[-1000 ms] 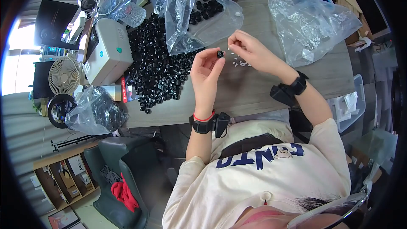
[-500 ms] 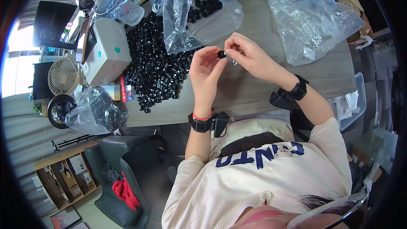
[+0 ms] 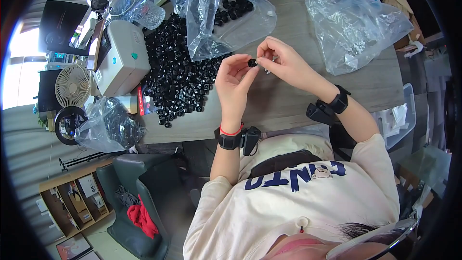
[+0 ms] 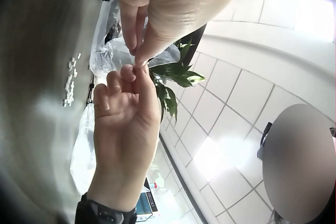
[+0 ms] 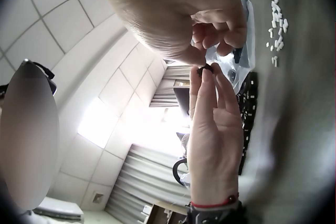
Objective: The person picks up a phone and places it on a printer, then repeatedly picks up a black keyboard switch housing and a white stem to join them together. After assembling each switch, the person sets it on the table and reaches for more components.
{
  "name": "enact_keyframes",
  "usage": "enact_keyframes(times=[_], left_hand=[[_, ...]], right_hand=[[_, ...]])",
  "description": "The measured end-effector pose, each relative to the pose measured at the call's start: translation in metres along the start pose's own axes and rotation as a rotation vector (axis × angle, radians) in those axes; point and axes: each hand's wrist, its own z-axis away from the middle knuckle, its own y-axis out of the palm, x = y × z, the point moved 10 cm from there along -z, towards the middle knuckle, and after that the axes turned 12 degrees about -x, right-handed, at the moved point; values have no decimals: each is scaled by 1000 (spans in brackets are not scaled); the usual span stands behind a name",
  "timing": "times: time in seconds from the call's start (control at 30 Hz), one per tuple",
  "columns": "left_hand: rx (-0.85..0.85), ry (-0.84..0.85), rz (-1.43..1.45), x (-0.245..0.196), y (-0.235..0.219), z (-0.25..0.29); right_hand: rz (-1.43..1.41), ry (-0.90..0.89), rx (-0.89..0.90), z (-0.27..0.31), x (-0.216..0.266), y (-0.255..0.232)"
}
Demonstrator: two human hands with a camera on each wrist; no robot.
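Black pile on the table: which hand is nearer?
Left. In the head view, the left hand is just right of the black pile; the right hand is farther right.

Large dark blue letters cross the cream T-shirt (image 3: pixel 288 212); an "N" and a "T" are legible, the full word uncertain. The red-edged package (image 3: pixel 141 100) on the worktop (image 3: pixel 308 108) appears to read "SanDisk". A white pack (image 3: pixel 88 187) in the shelf unit (image 3: pixel 61 207) shows "A4".
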Motion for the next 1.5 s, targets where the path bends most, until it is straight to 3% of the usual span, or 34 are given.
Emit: enact_keyframes(times=[0.13,0.23,0.37,1.23,1.5], left_hand=[[-25,15,-5,-2,-2,-1],[-25,15,7,-4,-1,-1],[-24,17,16,-4,-1,-1],[-1,29,-1,-5,-1,2],[14,99,-125,-14,3,7]], right_hand=[[-65,37,36,0,-7,5],[-179,249,97,6,-13,10],[-194,286,88,7,-15,11],[-228,364,208,10,-20,13],[-221,393,267,16,-27,8]])
